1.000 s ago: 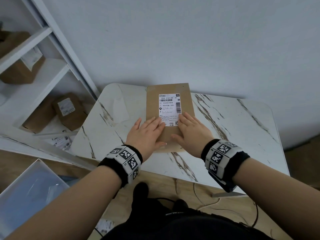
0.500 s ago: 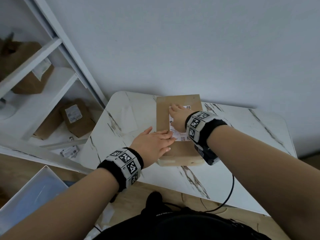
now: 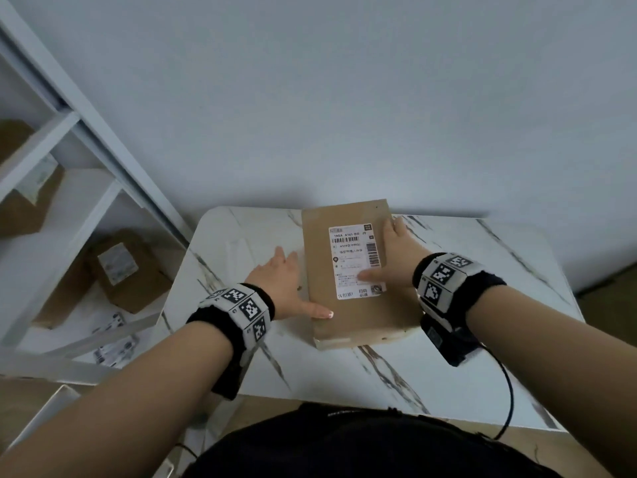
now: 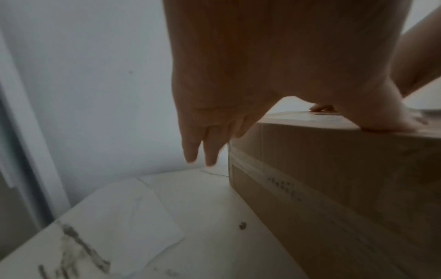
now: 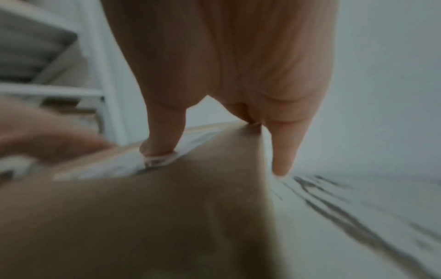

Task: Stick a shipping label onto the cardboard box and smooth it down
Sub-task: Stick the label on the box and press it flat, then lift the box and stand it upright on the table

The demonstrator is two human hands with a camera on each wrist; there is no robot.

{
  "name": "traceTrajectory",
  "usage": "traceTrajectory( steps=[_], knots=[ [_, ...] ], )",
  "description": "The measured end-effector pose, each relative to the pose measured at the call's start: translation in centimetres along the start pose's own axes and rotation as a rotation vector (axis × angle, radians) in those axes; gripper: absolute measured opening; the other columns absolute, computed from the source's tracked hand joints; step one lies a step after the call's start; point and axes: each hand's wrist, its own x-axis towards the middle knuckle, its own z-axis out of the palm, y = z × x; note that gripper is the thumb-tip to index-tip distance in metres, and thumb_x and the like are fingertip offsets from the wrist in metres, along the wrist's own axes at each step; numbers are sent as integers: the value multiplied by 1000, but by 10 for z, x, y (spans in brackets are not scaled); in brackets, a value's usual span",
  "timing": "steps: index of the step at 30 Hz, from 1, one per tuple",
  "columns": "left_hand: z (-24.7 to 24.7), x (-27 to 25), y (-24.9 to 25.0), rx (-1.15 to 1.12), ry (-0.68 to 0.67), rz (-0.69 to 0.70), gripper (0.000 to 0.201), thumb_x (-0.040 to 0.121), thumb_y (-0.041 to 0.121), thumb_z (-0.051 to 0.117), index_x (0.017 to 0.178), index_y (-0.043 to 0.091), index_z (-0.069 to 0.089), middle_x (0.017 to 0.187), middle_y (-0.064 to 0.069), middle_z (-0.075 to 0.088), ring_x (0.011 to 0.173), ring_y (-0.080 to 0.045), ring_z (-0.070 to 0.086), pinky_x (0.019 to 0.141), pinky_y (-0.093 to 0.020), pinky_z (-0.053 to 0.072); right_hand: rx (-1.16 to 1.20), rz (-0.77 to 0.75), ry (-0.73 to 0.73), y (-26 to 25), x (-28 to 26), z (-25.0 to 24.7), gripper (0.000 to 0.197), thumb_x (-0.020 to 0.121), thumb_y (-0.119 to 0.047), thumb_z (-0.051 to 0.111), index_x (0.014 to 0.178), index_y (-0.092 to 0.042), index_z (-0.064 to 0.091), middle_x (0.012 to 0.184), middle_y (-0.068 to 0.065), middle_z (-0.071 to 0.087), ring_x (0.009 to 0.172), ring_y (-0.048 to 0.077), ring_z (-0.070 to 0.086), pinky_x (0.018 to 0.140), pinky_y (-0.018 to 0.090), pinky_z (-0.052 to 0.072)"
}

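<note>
Head view: one box (image 3: 358,317) at the table's (image 3: 448,357) centre, long axis near–far, bearing one label (image 3: 355,260), likewise aligned, barcode end far. Two hands, fingers straight: left hand (image 3: 279,281) straddles the box's left top edge, right hand (image 3: 396,260) the right, thumb on label.

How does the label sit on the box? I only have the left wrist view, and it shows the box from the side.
Observer: The shipping label lies flat on the cardboard box, on its top, close to the right edge, print facing up.
Operator: And the right hand?
Observer: The right hand straddles that right edge: thumb pressing the label's lower part, straight fingers down the box's side.
Operator: Any other boxes nearby?
Observer: A labelled brown box sits on the white shelf, left of the table.
</note>
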Motion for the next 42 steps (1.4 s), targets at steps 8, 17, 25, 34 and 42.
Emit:
traceTrajectory(
  steps=[8,17,25,34,42],
  knots=[
    [-6,19,5,-475,18,166,81,66,37,81,136,15,44,134,-1,59,120,-18,57,103,-33,46,223,138,76,1,3,-11,69,61,-36,84,115,-7,54,114,9,67,103,25,63,92,40,53],
    [-39,32,20,-665,415,106,70,67,41,79,123,9,51,120,0,63,106,-19,63,90,-32,53,457,94,474,-7,-6,-42,38,76,-10,68,103,-3,43,92,7,52,83,26,50,73,39,47],
    [-48,39,33,-735,388,160,83,72,26,78,139,13,30,135,-3,52,123,-22,53,106,-39,45,531,91,591,0,3,-40,17,81,-5,51,85,-9,35,64,-1,43,70,28,47,56,33,36],
    [-46,49,37,-657,248,144,80,83,14,68,144,6,16,138,-11,48,123,-22,50,97,-24,39,463,147,583,19,26,-27,12,80,0,45,80,-11,40,77,15,58,70,32,51,54,30,33],
    [-42,65,35,-668,236,116,76,81,13,69,137,2,20,131,-11,48,104,-13,45,90,-21,38,445,164,535,24,40,-25,15,78,5,44,74,-9,44,73,13,52,68,27,42,57,28,31]
  ],
)
